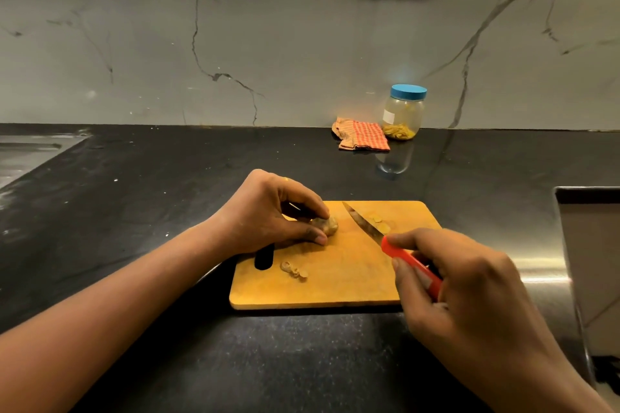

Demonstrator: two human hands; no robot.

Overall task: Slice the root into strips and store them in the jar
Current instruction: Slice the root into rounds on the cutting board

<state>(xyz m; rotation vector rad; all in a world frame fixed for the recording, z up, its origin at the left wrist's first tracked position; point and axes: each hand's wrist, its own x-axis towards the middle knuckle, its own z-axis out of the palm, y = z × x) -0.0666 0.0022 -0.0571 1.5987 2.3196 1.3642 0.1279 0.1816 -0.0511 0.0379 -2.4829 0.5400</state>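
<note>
Head view shows a white label on the jar [403, 114], too small to read; no other writing can be made out. That jar, capped by a blue lid [409, 92] and holding yellowish strips at its bottom, stands at the back of the black table [134, 211] against the marble wall, touching a checked cloth [363, 135] on its left. Nearer, a wooden board [335, 282] lies on the table. On its left part the root [327, 225] rests, pinched at its left end by the left hand [268, 211]: thumb below, forefinger curled over the top, fingers [315, 206] closed on it, with the right end of the root poking out past the fingertips. The right hand [463, 292] has its fingers wrapped round the red handle of a knife [385, 238], whose blade points up and left, just right of the root and apart from it. A few cut slices [379, 221] lie beside the blade; peel scraps [293, 270] sit on the board near its slot.
</note>
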